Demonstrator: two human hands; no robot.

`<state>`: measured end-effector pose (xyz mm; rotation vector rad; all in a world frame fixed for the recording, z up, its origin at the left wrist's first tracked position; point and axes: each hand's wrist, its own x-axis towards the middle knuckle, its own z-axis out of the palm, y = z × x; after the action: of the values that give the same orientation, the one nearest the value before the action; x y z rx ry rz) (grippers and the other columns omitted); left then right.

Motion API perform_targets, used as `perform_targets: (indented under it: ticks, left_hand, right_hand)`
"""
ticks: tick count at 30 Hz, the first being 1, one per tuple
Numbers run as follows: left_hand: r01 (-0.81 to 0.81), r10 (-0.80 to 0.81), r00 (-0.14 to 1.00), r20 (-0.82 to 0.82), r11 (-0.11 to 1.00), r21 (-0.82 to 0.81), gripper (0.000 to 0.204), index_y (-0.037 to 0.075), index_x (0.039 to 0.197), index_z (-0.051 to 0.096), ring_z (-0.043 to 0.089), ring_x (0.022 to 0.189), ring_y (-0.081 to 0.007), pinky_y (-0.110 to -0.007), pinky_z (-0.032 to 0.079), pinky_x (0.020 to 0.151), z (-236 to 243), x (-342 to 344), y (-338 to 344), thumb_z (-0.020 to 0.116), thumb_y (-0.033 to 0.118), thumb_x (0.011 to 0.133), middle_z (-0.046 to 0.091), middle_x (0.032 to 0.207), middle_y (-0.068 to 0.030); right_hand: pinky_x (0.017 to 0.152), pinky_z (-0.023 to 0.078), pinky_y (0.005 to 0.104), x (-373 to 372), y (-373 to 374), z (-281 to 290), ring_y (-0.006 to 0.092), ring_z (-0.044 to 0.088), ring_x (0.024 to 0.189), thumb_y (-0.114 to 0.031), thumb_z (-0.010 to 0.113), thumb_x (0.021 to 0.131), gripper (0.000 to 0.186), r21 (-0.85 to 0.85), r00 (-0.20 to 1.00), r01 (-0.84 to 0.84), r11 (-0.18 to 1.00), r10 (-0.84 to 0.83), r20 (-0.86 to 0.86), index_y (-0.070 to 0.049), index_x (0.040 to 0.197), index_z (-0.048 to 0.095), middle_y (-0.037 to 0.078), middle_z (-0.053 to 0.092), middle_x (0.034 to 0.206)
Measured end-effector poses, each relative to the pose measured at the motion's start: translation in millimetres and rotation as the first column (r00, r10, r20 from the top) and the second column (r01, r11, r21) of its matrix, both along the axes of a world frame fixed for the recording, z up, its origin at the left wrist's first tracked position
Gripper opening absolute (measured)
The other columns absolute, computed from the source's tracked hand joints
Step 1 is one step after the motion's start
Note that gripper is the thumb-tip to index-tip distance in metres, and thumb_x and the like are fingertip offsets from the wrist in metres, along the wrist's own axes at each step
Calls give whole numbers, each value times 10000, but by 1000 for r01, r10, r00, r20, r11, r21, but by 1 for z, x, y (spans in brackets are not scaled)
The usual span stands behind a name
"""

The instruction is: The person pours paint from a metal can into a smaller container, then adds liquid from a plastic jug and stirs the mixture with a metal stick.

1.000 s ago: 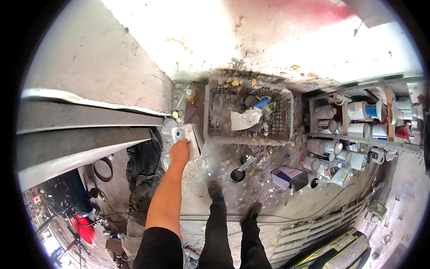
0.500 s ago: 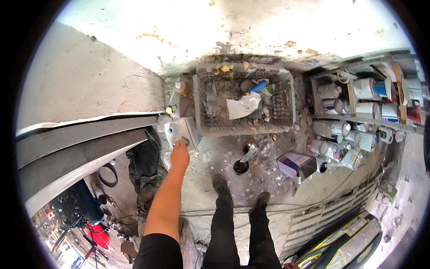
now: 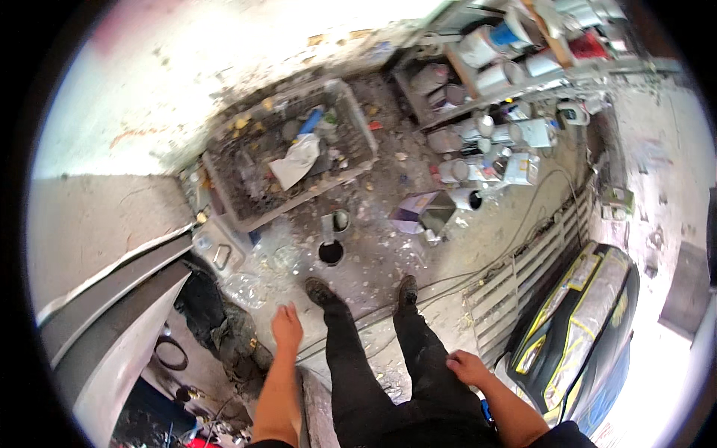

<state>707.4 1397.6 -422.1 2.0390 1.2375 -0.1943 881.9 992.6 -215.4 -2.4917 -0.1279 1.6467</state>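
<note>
My left hand (image 3: 287,325) hangs over the floor left of my legs, empty, fingers loosely bent and slightly apart. A pale metal can (image 3: 222,250) with a handle lies beyond it, beside crumpled clear plastic (image 3: 243,290). My right hand (image 3: 463,366) is at my right thigh, fingers curled, holding nothing I can see. In front of my feet are a dark open container (image 3: 331,253) and a smaller one (image 3: 341,219) beside a pale stick-like piece. Farther forward a dirty plastic crate (image 3: 245,224) holds white sheet material and a blue item.
Several cans (image 3: 538,134) and an open purple box (image 3: 411,213) lie at the right, below a shelf unit (image 3: 441,116). Cables and a slatted panel (image 3: 493,299) run along the right, beside a large yellow-edged black part (image 3: 575,328). Grey ledges (image 3: 127,306) border the left.
My left hand has let go of the metal can and drawn back toward me. My right hand has come into view by my thigh. The view has turned toward the right.
</note>
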Motion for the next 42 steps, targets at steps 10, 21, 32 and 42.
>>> perform_targets:
  ticks: [10,21,32,42]
  left_hand:
    - [-234,455,884,-107,232,-944,308,52,1258,542,631,908,-163,-341,504,779,62,95,-237,465,207,1003,668,1051,-85]
    - [-64,753,585,-300,-327,-943,820,42,1495,246,268,1413,-342,-461,184,1163,131,272,-346,243,659,954,289,1532,-179]
    - [324,-616,714,-333,712,-623,661,75,1414,405,355,1349,-410,-572,283,1084,5,150,-413,510,495,915,307,1514,-208]
    - [73,-380,712,-591,877,-476,613,130,1377,499,239,1390,-443,-535,328,1086,39,67,-423,539,472,869,326,1505,-176]
  right_hand:
    - [963,440,443,94,92,5,373,536,1137,-294,570,909,438,584,941,-227,779,21,337,-46,1268,538,179,547,1242]
    - [1107,310,407,203,-135,-171,384,465,1257,-473,438,967,628,365,996,-85,927,72,49,44,1322,473,245,506,1332]
    - [959,453,418,293,-75,-164,258,592,1110,-474,442,985,519,228,248,968,103,-507,-825,-42,1256,539,131,615,1215]
    - [677,496,326,304,-47,-373,150,600,803,-306,660,886,296,81,310,949,305,-848,-431,-104,1082,569,30,607,942]
